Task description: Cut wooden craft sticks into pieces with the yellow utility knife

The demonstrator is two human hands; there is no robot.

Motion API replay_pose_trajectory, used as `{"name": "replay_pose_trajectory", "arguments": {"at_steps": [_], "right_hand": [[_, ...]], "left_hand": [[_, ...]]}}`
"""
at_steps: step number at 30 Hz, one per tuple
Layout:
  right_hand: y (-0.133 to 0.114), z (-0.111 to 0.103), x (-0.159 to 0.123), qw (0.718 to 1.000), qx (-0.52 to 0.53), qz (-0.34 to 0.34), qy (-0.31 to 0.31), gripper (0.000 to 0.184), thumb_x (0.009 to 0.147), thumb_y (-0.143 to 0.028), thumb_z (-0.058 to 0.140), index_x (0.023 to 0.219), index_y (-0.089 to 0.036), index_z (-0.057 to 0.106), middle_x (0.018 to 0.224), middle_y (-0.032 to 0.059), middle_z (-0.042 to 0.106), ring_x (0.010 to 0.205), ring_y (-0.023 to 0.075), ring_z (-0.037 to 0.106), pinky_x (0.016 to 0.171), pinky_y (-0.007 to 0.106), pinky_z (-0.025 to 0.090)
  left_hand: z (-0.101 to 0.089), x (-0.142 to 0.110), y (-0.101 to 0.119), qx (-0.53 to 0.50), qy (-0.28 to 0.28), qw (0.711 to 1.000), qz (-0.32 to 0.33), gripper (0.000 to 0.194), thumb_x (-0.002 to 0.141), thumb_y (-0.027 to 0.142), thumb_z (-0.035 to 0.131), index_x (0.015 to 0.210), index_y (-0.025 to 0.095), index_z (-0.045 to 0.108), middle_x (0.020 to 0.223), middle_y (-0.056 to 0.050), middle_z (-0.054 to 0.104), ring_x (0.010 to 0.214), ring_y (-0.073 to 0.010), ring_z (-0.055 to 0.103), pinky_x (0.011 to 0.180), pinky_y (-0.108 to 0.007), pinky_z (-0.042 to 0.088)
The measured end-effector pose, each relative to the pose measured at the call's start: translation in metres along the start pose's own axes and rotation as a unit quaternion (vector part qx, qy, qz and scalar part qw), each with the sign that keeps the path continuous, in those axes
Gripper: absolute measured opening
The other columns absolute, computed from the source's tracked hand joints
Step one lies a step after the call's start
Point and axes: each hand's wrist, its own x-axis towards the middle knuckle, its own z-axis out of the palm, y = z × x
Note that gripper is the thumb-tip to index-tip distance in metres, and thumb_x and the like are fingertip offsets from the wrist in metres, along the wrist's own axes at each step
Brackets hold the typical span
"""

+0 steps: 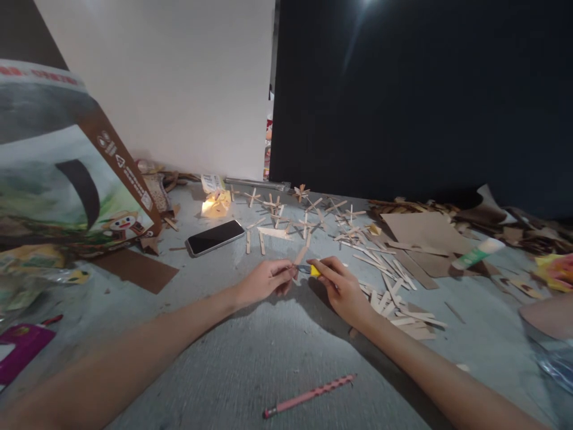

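In the middle of the head view, my left hand (271, 278) is closed on a thin wooden craft stick (303, 249), which slants up and away from the fingertips. My right hand (338, 283) grips a small yellow-handled knife (315, 271), with its greyish blade pointing left against the stick near my left fingers. Just beyond the hands stand and lie several crossed wooden-stick pieces (305, 224). Beside my right hand is a loose heap of craft sticks (394, 295). Fine detail at the blade is too small to make out.
A smartphone (215, 237) lies left of the stick pieces. Nearer me is a pink pencil (308, 396). A large printed bag (58, 161) stands at left. Cardboard (416, 236) and a glue stick (478, 254) lie at right, near another person's arm (548, 313).
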Motion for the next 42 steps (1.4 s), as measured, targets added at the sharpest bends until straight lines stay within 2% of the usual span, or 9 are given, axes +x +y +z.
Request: {"name": "replay_pose_trajectory", "arguments": {"at_steps": [11,18,22,27,31,35,38,40,42], "right_hand": [[-0.001,-0.001,0.003,0.999,-0.043,0.007,0.018,0.041,0.102,-0.02,0.037,0.135,-0.026,0.061,0.102,0.0097,0.06,0.091,0.0208,0.062,0.081,0.034,0.054],[0.005,-0.001,0.001,0.995,-0.083,0.049,0.034,0.035,0.105,-0.028,0.036,0.127,-0.021,0.062,0.103,0.0105,0.063,0.09,0.0211,0.063,0.081,0.034,0.054],[0.001,-0.004,0.0,0.992,-0.113,0.055,0.02,0.034,0.106,-0.029,0.032,0.128,-0.02,0.058,0.103,0.0092,0.066,0.089,0.02,0.066,0.077,0.03,0.054],[-0.007,-0.006,-0.001,0.972,-0.221,0.045,-0.062,0.037,0.107,-0.029,0.028,0.131,-0.02,0.055,0.105,0.0092,0.068,0.072,0.0183,0.068,0.054,0.027,0.046],[-0.011,-0.004,0.0,0.948,-0.293,0.045,-0.113,0.039,0.107,-0.035,0.033,0.136,-0.019,0.052,0.11,0.0116,0.066,0.068,0.0182,0.067,0.047,0.026,0.039],[-0.009,-0.002,0.0,0.933,-0.326,0.031,-0.15,0.037,0.106,-0.04,0.037,0.13,-0.022,0.058,0.114,0.0114,0.065,0.065,0.0162,0.066,0.045,0.025,0.033],[-0.007,-0.002,-0.001,0.933,-0.326,0.019,-0.15,0.035,0.106,-0.039,0.037,0.124,-0.022,0.062,0.112,0.01,0.067,0.067,0.0154,0.066,0.046,0.025,0.033],[-0.005,-0.003,-0.001,0.936,-0.324,0.01,-0.139,0.035,0.107,-0.037,0.036,0.123,-0.022,0.063,0.109,0.0092,0.069,0.067,0.0143,0.066,0.048,0.025,0.034],[-0.003,-0.005,-0.001,0.938,-0.321,-0.014,-0.131,0.035,0.107,-0.035,0.036,0.123,-0.022,0.064,0.105,0.008,0.071,0.065,0.0129,0.065,0.049,0.025,0.033]], "left_hand": [[0.0,0.003,-0.007,-0.028,0.052,0.998,0.001,0.042,0.095,0.06,0.05,0.09,0.018,0.059,0.063,0.002,0.058,0.053,-0.0092,0.052,0.051,-0.021,0.039],[-0.002,0.005,-0.007,-0.018,0.169,0.985,0.036,0.04,0.094,0.059,0.052,0.09,0.019,0.056,0.065,0.001,0.063,0.053,-0.0107,0.052,0.054,-0.025,0.042],[-0.003,0.007,-0.011,0.082,0.212,0.973,0.04,0.027,0.097,0.048,0.051,0.093,0.021,0.053,0.071,0.0,0.069,0.068,-0.0152,0.062,0.07,-0.029,0.047],[-0.006,0.008,-0.012,0.313,0.287,0.9,0.093,0.024,0.091,0.035,0.065,0.073,0.02,0.06,0.092,-0.005,0.067,0.103,-0.0235,0.057,0.096,-0.04,0.044],[-0.008,0.01,-0.019,0.396,0.283,0.871,0.061,0.022,0.088,0.031,0.069,0.07,0.019,0.065,0.1,-0.007,0.062,0.107,-0.0258,0.052,0.101,-0.044,0.041],[-0.006,0.01,-0.027,0.432,0.239,0.869,0.038,0.025,0.086,0.031,0.071,0.066,0.019,0.065,0.098,-0.006,0.059,0.105,-0.0253,0.051,0.1,-0.045,0.041],[-0.004,0.009,-0.028,0.438,0.215,0.872,0.038,0.031,0.086,0.033,0.07,0.061,0.019,0.061,0.099,-0.006,0.059,0.106,-0.0257,0.051,0.1,-0.045,0.042],[-0.004,0.009,-0.027,0.432,0.221,0.873,0.039,0.025,0.087,0.035,0.07,0.069,0.019,0.063,0.102,-0.007,0.059,0.109,-0.0262,0.051,0.101,-0.045,0.043],[-0.004,0.008,-0.024,0.428,0.242,0.869,0.044,0.013,0.089,0.033,0.067,0.093,0.021,0.068,0.115,-0.008,0.058,0.116,-0.0269,0.051,0.105,-0.046,0.042]]}}
